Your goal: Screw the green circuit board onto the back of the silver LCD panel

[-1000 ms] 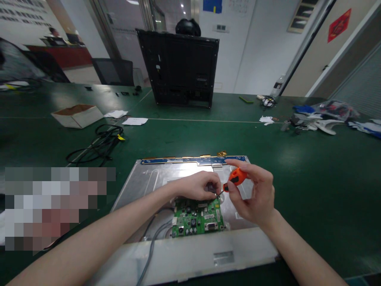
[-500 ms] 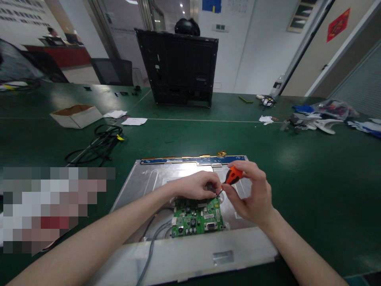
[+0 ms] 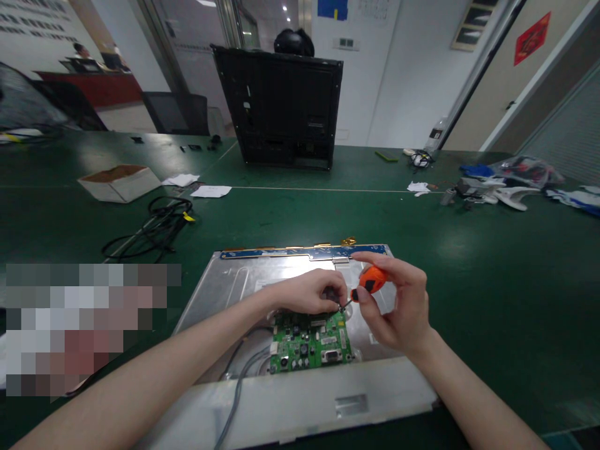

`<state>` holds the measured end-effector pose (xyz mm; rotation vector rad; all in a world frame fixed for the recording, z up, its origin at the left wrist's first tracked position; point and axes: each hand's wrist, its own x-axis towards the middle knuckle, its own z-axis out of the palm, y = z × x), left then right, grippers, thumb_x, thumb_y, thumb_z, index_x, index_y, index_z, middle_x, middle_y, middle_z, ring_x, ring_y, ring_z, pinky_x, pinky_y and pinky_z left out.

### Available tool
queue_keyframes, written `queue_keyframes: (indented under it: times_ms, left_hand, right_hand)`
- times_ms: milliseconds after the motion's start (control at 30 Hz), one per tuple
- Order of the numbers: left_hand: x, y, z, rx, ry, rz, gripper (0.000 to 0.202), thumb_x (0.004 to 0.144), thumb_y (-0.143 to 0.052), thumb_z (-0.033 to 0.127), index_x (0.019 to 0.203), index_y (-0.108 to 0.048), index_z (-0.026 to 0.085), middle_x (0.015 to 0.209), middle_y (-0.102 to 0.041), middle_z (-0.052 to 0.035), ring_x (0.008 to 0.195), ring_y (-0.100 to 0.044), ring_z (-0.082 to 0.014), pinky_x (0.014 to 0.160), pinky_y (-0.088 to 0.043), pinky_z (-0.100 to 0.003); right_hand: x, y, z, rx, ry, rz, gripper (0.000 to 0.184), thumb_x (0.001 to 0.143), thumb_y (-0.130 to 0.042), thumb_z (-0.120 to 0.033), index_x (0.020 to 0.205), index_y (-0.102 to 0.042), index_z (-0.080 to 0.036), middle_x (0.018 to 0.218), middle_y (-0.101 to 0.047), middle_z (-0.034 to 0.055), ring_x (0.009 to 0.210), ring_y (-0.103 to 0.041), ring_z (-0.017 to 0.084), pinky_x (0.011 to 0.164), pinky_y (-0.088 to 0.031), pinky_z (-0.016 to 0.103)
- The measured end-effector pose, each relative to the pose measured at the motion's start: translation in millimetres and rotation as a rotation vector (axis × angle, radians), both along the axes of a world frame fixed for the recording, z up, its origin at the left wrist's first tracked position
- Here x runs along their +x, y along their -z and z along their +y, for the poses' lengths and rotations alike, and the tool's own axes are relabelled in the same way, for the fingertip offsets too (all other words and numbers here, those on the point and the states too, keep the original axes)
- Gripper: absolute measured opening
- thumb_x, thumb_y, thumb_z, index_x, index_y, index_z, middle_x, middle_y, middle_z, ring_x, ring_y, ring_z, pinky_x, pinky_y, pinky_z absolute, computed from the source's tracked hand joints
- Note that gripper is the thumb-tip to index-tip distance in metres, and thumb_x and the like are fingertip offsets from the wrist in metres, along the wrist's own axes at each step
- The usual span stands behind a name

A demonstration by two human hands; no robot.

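My right hand (image 3: 398,300) holds a short orange-and-black screwdriver (image 3: 374,279) between thumb and fingers, its shaft slanting down to the left. The tip meets the upper right corner of a green circuit board (image 3: 309,344). Fingers of my left hand (image 3: 319,290) are pinched together at that same corner, beside the tip; whatever they hold is hidden. Under the board lies a silver metal display panel (image 3: 225,281) with a narrow blue circuit strip (image 3: 281,253) along its far edge. Grey cables (image 3: 239,387) run from the board's left side over the pale front strip.
Black cables (image 3: 159,225) lie coiled at left, near an open cardboard box (image 3: 119,184) and white papers (image 3: 210,191). A black monitor housing (image 3: 281,106) stands at the back. Tools and bags (image 3: 487,187) sit at right. A pixelated patch covers the near left.
My right hand's fingers have shifted and the screwdriver handle has turned, moving slightly right. My left hand stays at the board's corner.
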<state>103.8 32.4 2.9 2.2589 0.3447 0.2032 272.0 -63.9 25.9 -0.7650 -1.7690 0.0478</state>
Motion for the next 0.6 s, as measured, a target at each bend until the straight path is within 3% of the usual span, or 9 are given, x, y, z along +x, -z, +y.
queue_keyframes:
  times_ms: [167, 300, 433, 600]
  left_hand:
    - [0.3, 0.2, 0.0, -0.018, -0.004, -0.009, 0.017, 0.074, -0.06, 0.005, 0.086, -0.059, 0.017, 0.085, -0.059, 0.0, 0.077, -0.054, -0.0148, 0.069, -0.043, -0.024]
    - [0.4, -1.1, -0.7, -0.013, -0.015, -0.013, 0.017, 0.072, -0.06, 0.004, 0.084, -0.059, 0.016, 0.084, -0.058, 0.0003, 0.078, -0.054, -0.0148, 0.069, -0.043, -0.024]
    - [0.4, -1.6, -1.6, -0.012, -0.013, -0.008, 0.019, 0.072, -0.06, 0.003, 0.086, -0.06, 0.016, 0.085, -0.058, 0.0, 0.076, -0.054, -0.0143, 0.068, -0.043, -0.024]
    - [0.6, -1.7, -1.0, 0.004, 0.001, -0.023, 0.019, 0.072, -0.059, 0.002, 0.085, -0.059, 0.016, 0.085, -0.058, 0.0001, 0.078, -0.054, -0.0145, 0.07, -0.043, -0.024]
  right_hand:
    - [0.6, -6.2, 0.3, 0.047, 0.039, -0.044, 0.052, 0.078, -0.056, -0.006, 0.127, -0.041, -0.018, 0.111, -0.057, 0.011, 0.106, -0.057, 0.022, 0.078, -0.055, 0.038]
    - [0.2, -7.3, -1.4, 0.043, 0.109, -0.09, 0.048, 0.08, -0.055, -0.008, 0.127, -0.045, -0.015, 0.111, -0.057, 0.0115, 0.103, -0.055, 0.021, 0.07, -0.055, 0.032]
    - [0.4, -4.7, -1.4, 0.015, 0.071, -0.054, 0.053, 0.081, -0.054, -0.007, 0.131, -0.041, -0.015, 0.105, -0.057, 0.009, 0.086, -0.057, 0.017, 0.059, -0.053, 0.028]
    - [1.6, -4.0, 1.0, 0.077, 0.077, -0.074, 0.052, 0.08, -0.056, -0.007, 0.129, -0.041, -0.018, 0.104, -0.057, 0.0086, 0.094, -0.057, 0.02, 0.061, -0.054, 0.03]
